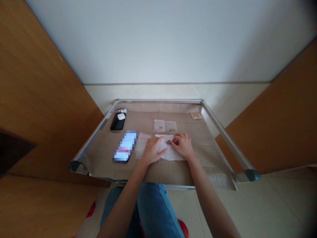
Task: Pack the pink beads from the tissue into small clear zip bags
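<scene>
Two hands (152, 151) (184, 145) at one white sheet (173, 156); two small bags (159, 123) (170, 125) beyond.

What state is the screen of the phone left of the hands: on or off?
On: the phone shows a bright display, its content pixelated.

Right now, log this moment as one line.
left hand: at clear bag | right hand: at small pieces on white sheet | phone: lit

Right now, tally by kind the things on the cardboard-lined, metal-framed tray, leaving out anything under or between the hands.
Small clear plastic bags: 2
Dark-edged phone with bright, blurred screen: 1
Black rectangular slab: 1
Rounded white case: 1
White plug with cable: 1
Flat tan piece: 1
Total: 7
</scene>
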A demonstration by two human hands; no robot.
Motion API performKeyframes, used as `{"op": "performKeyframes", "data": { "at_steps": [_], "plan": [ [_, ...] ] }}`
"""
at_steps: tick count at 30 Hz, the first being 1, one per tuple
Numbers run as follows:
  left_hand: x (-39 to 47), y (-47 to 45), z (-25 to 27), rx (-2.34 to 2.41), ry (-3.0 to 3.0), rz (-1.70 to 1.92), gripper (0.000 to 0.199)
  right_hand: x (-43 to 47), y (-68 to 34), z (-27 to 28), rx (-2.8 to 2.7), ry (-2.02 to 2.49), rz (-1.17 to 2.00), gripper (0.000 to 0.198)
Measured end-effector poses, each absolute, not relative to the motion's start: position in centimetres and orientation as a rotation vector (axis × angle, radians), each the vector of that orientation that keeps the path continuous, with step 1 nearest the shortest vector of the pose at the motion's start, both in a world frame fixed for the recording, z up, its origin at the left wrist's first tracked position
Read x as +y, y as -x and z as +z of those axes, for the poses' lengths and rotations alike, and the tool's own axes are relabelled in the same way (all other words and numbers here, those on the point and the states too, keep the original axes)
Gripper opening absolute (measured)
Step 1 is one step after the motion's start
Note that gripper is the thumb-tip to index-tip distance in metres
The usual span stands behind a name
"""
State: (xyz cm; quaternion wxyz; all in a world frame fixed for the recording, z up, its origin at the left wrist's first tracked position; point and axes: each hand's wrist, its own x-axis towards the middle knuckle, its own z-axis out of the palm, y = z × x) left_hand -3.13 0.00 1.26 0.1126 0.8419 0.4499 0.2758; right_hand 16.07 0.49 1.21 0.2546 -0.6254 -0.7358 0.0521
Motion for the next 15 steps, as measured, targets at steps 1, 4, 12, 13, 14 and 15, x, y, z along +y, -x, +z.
{"op": "performKeyframes", "data": {
  "at_steps": [1,4,12,13,14,15],
  "plan": [
    [-0.01,3.13,1.26,1.318,-2.471,0.809,0.052,0.48,-16.05,1.24,-1.992,1.695,0.144,0.010],
    [-0.04,3.13,1.31,1.320,-2.473,0.798,0.051,0.59,-16.08,1.18,-1.948,1.672,0.177,0.009],
    [0.04,3.08,1.29,1.302,-2.482,0.802,0.050,1.33,-15.89,0.84,-1.825,1.346,0.502,0.014],
    [0.06,3.10,1.26,1.300,-2.487,0.803,0.050,1.32,-15.78,0.88,-1.816,1.303,0.528,0.014],
    [0.08,3.11,1.23,1.297,-2.492,0.803,0.051,1.30,-15.66,0.91,-1.809,1.266,0.550,0.014],
    [0.11,3.14,1.19,1.294,-2.495,0.803,0.051,1.26,-15.54,0.93,-1.805,1.236,0.567,0.013]
  ]
}}
